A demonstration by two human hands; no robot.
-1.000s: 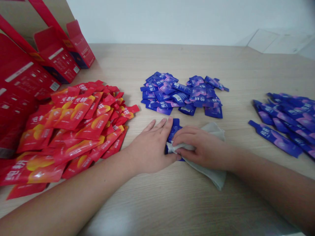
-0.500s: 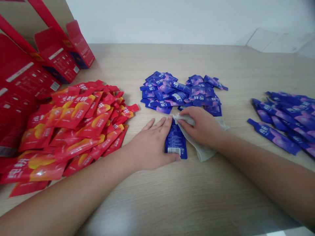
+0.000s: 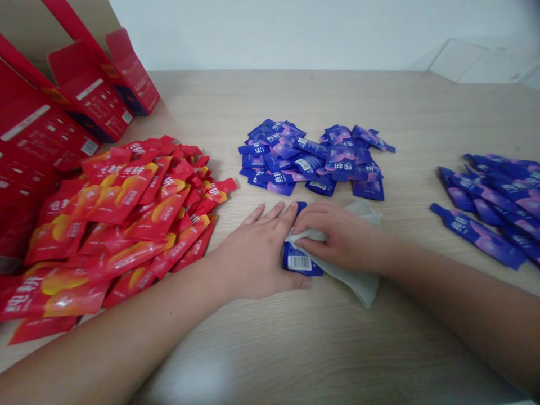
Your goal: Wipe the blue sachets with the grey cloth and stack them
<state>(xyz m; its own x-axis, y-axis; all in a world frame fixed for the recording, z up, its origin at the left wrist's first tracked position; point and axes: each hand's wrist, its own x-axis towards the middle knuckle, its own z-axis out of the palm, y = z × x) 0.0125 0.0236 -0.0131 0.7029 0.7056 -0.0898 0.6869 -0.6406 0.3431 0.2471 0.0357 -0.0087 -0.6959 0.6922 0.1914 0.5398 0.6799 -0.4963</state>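
A blue sachet (image 3: 300,262) lies barcode-up on the wooden table (image 3: 295,349) in front of me. My left hand (image 3: 257,253) rests flat along its left edge, fingers stretched out, thumb at its near end, pinning it down. My right hand (image 3: 337,236) is closed on a grey-white cloth (image 3: 358,281) and presses it onto the middle of the sachet. The cloth trails out under my right wrist.
A heap of red sachets (image 3: 126,214) fills the left side, with red cartons (image 3: 84,95) behind it. A pile of blue sachets (image 3: 312,160) lies just beyond my hands. Longer blue packets (image 3: 493,214) lie spread at the right. White sheets (image 3: 476,62) sit at the far right corner.
My right hand has slid the cloth back toward me along the sachet, from its far end to its middle. The left hand has stayed put.
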